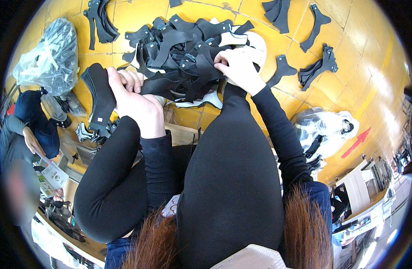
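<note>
A thick stack of black curved cut pieces (100, 87), like shoe-upper parts, is gripped in my left hand (141, 105), thumb along its edge. It hangs left of a heap of similar black pieces (174, 47) on the floor. My right hand (239, 69) lies at the heap's right side, fingers bent and closed at the edge of a black curved piece there; the fingertips partly hide the hold. A few white pieces (233, 38) show among the black ones. My knees are bent on either side of the near edge of the heap.
Separate bunches of black pieces (318, 67) lie on the yellow tiled floor (349, 85). Clear plastic bags stand at left (51, 56) and right (325, 130). At far left, a person (17, 134) holds a printed sheet (55, 175). A white rack (358, 188) is at right.
</note>
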Available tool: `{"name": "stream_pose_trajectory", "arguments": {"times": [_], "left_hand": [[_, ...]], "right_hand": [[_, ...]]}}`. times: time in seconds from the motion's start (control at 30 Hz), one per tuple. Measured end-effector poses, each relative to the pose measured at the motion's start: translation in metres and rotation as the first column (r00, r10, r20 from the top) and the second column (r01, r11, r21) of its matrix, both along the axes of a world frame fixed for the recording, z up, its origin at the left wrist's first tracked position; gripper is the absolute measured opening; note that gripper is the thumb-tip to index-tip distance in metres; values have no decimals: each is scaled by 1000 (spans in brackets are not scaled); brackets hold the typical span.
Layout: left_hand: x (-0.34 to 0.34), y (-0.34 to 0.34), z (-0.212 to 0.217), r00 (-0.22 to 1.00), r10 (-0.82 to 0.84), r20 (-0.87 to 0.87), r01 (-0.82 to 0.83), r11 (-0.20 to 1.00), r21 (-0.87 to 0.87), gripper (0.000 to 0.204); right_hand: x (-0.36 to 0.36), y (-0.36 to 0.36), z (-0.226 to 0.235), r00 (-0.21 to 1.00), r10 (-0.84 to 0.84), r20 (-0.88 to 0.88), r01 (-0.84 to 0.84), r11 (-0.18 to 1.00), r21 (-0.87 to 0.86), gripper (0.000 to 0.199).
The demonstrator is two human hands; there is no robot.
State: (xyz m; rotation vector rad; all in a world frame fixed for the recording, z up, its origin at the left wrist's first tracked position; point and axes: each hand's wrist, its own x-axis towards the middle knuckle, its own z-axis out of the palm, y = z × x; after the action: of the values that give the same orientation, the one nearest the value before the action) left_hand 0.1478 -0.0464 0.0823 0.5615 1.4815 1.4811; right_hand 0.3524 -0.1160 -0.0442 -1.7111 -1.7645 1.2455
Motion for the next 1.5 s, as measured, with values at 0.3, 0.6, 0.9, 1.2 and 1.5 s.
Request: {"name": "stream_pose_trajectory", "arguments": {"times": [0.3, 0.6, 0.9, 1.2, 1.5], "left_hand": [[3, -1, -1, 1000, -8, 4, 8, 1000, -8, 39], [2, -1, -1, 1000, -1, 13, 1, 1000, -8, 39], [2, -1, -1, 1000, -9, 11, 9, 1000, -1, 41], [0, -2, -4, 1000, 4, 7, -4, 1000, -5, 38], [1, -2, -4, 1000, 14, 3, -14, 1000, -2, 37]], "right_hand": [[-12, 0, -7, 971, -152, 182, 93, 949, 300, 32], [-1, 7, -5, 995, -54, 81, 43, 990, 136, 23], [2, 2, -6, 977, -5, 214, -35, 983, 181, 13], [15, 9, 5, 990, 126, 58, -126, 992, -2, 12], [43, 5, -2, 987, 124, -103, -130, 990, -56, 19]]}}
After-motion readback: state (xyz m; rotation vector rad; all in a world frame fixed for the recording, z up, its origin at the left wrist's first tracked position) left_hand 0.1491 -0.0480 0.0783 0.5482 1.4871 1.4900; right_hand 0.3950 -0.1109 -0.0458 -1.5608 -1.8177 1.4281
